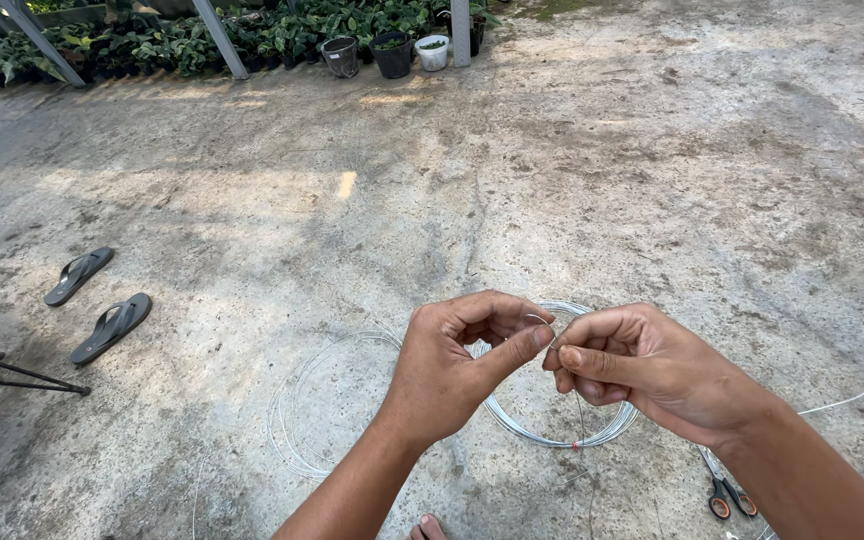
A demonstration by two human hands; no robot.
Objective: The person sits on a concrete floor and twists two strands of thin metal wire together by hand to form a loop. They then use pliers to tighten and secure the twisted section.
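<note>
My left hand (457,365) and my right hand (632,365) meet above the concrete floor, fingertips almost touching. Both pinch a thin silver wire (548,322) that bends in a small arc between them. A strand of it hangs down from my right hand. Below the hands lies a tight coil of silver wire (552,438) with a small red tie. A looser, wider coil of thin wire (297,420) lies on the floor to its left.
Scissors with orange-and-black handles (724,490) lie at the lower right, beside a white strand (847,400). Two grey flip-flops (97,300) rest at left, near black tripod legs (12,370). Potted plants (392,50) and metal posts line the far edge.
</note>
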